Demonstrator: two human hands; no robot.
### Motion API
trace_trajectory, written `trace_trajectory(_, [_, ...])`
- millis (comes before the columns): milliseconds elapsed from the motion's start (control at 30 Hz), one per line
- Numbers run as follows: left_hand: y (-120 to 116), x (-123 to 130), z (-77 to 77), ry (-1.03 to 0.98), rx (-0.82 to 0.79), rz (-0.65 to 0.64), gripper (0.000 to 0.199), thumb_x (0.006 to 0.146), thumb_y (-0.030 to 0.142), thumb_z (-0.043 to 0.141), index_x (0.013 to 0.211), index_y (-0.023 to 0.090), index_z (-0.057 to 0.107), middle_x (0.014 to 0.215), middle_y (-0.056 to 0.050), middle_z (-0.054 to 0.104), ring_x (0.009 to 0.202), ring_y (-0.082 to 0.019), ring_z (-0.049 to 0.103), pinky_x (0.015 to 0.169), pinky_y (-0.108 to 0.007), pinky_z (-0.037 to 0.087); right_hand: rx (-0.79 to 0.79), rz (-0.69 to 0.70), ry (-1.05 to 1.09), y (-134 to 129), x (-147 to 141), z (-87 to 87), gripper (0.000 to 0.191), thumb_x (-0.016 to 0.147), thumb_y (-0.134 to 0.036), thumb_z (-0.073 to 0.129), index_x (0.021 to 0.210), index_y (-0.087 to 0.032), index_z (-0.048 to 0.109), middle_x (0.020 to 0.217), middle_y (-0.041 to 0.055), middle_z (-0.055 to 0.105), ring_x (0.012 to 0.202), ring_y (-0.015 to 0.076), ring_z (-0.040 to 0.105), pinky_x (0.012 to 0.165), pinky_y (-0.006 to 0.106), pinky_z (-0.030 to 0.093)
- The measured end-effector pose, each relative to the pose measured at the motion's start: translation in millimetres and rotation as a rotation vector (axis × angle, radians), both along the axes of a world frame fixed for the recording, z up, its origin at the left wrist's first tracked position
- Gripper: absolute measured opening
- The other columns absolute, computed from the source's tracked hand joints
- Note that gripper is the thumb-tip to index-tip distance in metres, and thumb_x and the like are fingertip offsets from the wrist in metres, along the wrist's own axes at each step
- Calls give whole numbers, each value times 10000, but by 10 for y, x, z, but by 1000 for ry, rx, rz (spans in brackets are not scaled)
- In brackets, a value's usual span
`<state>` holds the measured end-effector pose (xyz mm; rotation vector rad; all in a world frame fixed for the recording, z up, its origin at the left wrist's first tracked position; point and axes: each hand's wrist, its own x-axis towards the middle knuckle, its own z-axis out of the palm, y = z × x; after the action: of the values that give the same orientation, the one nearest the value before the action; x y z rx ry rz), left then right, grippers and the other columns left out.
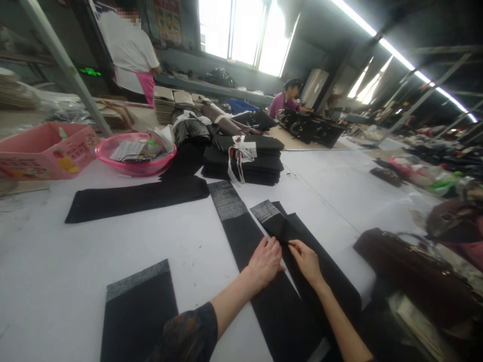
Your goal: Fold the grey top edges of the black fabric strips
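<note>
A long black strip (241, 241) with a grey, worn-looking end lies lengthwise on the white table. My left hand (265, 262) is across its right edge, its bent fingers gripping a black piece with a grey end (267, 211). On the other side, my right hand (306, 260) pinches the edge of that same piece between thumb and fingers. Under it, more black strips (324, 261) are stacked, partly covered by my forearm. A separate black panel (139, 306) with a grey band along its top lies at the lower left, near my sleeve.
Black strips (139, 198) lie stacked behind, beside a tied black bundle (245, 156). A pink basin (136, 156) and a pink box (45, 151) stand at the left. A dark brown bag (411, 271) is at the right edge. Two people are farther back.
</note>
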<state>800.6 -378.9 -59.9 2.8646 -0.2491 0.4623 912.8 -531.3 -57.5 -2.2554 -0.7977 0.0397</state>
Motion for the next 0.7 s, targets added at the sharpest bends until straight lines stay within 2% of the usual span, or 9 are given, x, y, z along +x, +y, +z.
trace_trajectory(100, [7, 79, -48, 0, -19, 61, 614, 837, 528, 570, 1247, 73, 530, 1311, -202, 529, 1279, -314, 420, 1103, -479, 229, 120, -74, 111, -50, 105, 80, 364, 768, -505, 601, 921, -191, 706, 807, 34, 708, 726, 204, 638, 696, 317, 500])
trace_trajectory(167, [7, 100, -54, 4, -35, 79, 590, 830, 524, 584, 1232, 95, 545, 1298, -187, 537, 1267, -311, 424, 1101, -495, 220, 220, -204, 152, -184, 252, 229, 457, 762, -534, 583, 996, -156, 689, 827, 60, 713, 747, 221, 651, 681, 333, 518])
trace_trajectory(233, [-5, 106, -42, 8, -52, 87, 562, 823, 502, 605, 1222, 110, 554, 1307, -182, 527, 1279, -319, 400, 1102, -510, 204, 328, -422, 150, -419, 444, 463, 527, 787, -525, 534, 1108, -122, 644, 885, 108, 709, 781, 244, 656, 666, 356, 520])
trace_trajectory(267, [-15, 106, -33, 10, -61, 89, 554, 816, 488, 621, 1219, 113, 559, 1314, -186, 519, 1288, -329, 382, 1102, -520, 192, 462, -696, 146, -567, 542, 604, 510, 754, -499, 579, 1092, -124, 656, 909, 128, 705, 801, 256, 657, 669, 362, 515])
trace_trajectory(300, [-26, 106, -21, 14, -71, 89, 547, 808, 474, 636, 1211, 111, 566, 1312, -194, 517, 1292, -340, 370, 1101, -530, 183, 490, -804, 124, -726, 631, 755, 523, 774, -471, 563, 1152, -114, 627, 1008, 161, 684, 883, 271, 649, 703, 374, 506])
trace_trajectory(433, [-33, 107, 19, 37, -132, 76, 524, 792, 429, 670, 1176, 82, 587, 1250, -217, 545, 1254, -352, 405, 1081, -530, 214, 429, -1046, 39, -1259, 770, 1342, 377, 783, -344, 592, 1073, -118, 676, 1169, 210, 611, 1156, 366, 509, 926, 486, 374])
trace_trajectory(500, [11, 112, 38, 50, -178, 58, 506, 794, 431, 668, 1166, 96, 595, 1253, -204, 546, 1244, -338, 427, 1073, -513, 247, 400, -1067, -34, -1343, 655, 1554, 331, 811, -343, 556, 1038, -142, 688, 1169, 190, 612, 1174, 367, 485, 955, 497, 336])
trace_trajectory(567, [82, 107, 74, 65, -232, 33, 446, 798, 457, 656, 1104, 133, 632, 1230, -169, 572, 1224, -316, 461, 1075, -495, 266, 393, -989, -124, -1277, 419, 1678, 364, 828, -389, 545, 1062, -144, 681, 1150, 178, 621, 1126, 340, 517, 920, 467, 373])
trace_trajectory(700, [197, -69, 265, 77, -380, -1, 500, 819, 558, 581, 1133, 172, 632, 1282, -138, 554, 1226, -281, 478, 1071, -434, 319, 314, -703, -156, -858, -289, 1642, 489, 782, -494, 631, 1107, -130, 655, 979, 141, 663, 896, 280, 603, 801, 400, 447])
